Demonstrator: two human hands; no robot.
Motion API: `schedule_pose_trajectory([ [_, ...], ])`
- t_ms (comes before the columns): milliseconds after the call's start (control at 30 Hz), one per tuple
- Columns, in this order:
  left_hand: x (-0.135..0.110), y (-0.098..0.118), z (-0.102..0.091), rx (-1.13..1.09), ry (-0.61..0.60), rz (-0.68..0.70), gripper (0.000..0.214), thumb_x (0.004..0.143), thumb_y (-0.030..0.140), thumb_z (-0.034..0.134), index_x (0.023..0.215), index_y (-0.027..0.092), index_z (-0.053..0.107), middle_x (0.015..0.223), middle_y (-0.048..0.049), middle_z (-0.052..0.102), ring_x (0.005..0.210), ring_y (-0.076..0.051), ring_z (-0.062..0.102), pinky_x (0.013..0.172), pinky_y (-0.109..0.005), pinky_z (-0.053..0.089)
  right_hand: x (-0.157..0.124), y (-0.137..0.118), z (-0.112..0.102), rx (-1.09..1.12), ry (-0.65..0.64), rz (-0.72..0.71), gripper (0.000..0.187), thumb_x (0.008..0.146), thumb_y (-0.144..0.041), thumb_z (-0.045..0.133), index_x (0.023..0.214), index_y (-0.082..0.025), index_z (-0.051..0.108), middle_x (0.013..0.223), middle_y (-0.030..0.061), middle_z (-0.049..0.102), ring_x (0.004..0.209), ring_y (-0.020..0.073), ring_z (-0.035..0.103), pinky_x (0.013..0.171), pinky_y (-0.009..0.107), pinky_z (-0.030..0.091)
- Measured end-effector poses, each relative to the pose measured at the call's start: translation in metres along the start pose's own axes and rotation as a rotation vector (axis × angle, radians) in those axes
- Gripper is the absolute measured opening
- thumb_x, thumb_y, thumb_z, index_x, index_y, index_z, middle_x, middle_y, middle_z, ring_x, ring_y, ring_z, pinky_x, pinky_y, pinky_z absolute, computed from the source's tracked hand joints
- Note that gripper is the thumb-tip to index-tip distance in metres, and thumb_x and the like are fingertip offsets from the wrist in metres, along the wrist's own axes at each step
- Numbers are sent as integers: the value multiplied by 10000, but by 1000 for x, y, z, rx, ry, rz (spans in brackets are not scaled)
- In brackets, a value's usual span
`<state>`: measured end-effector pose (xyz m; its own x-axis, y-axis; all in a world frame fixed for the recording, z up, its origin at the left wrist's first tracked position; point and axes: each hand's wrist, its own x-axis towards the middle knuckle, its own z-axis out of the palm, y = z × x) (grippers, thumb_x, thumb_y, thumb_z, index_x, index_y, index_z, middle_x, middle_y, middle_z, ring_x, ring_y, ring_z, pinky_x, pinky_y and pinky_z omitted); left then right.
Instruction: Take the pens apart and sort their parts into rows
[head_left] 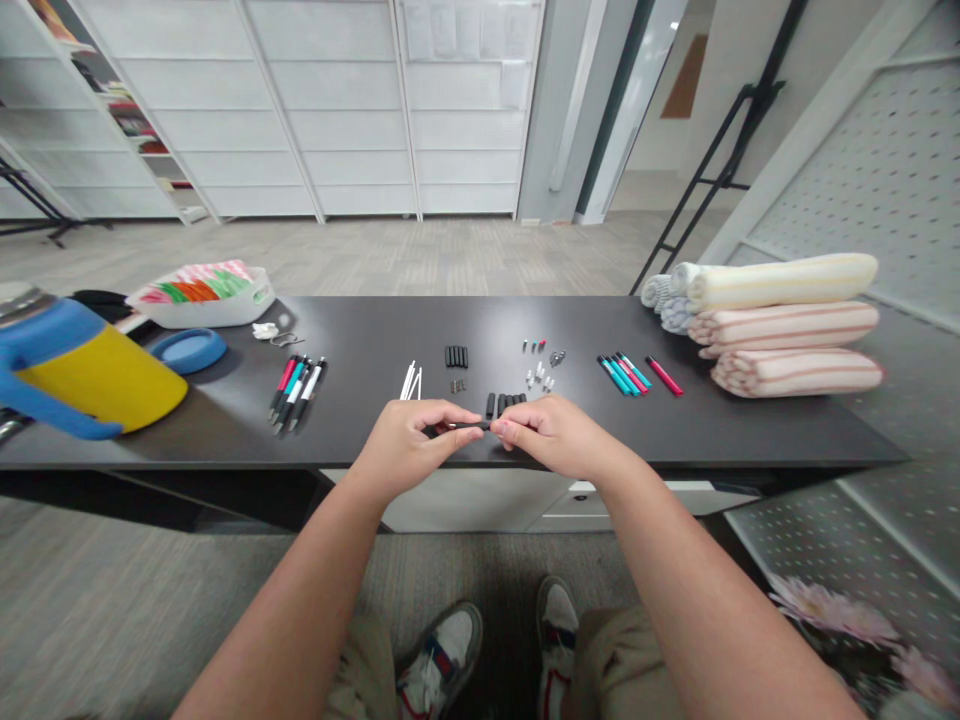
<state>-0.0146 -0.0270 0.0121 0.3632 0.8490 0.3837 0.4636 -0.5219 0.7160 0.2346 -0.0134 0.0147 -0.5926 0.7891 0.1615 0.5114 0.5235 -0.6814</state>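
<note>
2 hands (409, 438) on 1 piece (472, 426).

white cabinets (330, 120) | grey carpet (420, 250) | dark desk (360, 330) | perforated panel (840, 190) right

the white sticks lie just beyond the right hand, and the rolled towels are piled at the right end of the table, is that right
Not quite: the white sticks lie just beyond the left hand, not the right hand, as the head view shows. The rolled towels are indeed piled at the right end of the table.
</note>
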Motion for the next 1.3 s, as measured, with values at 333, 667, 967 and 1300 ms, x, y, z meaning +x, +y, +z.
schedule_pose_trajectory([
  [333, 0, 1, -1, -17, 12, -15, 145, 877, 351, 817, 973, 245, 845, 943, -22, 839, 826, -186, 776, 710, -264, 581, -1, 3, 0, -5, -4, -6, 471, 1064, -480, 512, 775, -180, 733, 603, -28, 616, 574, 105, 527, 596, 237, 337],
  [667, -1, -1, -1, -37, 13, -32, 170, 875, 372, 820, 968, 232, 846, 947, -35, 838, 829, -192, 772, 713, -267, 583, -1, 3, -1, 5, -11, 0, 467, 1061, -482, 517, 774, -179, 729, 612, -32, 609, 590, 103, 539, 603, 231, 346],
  [967, 0, -6, -2, -34, 18, -48, 172, 869, 389, 827, 963, 246, 849, 960, -25, 837, 841, -191, 768, 728, -274, 574, -1, 2, -2, 5, 2, 16, 462, 1055, -483, 528, 769, -183, 732, 594, -32, 602, 565, 102, 512, 587, 240, 326],
  [1300, 0, -5, -2, -66, 40, -74, 167, 848, 379, 841, 930, 234, 852, 948, -38, 839, 831, -203, 770, 719, -287, 581, -5, 1, -2, -1, 21, 28, 446, 1054, -466, 525, 779, -185, 737, 603, -33, 612, 579, 105, 523, 599, 242, 333],
])
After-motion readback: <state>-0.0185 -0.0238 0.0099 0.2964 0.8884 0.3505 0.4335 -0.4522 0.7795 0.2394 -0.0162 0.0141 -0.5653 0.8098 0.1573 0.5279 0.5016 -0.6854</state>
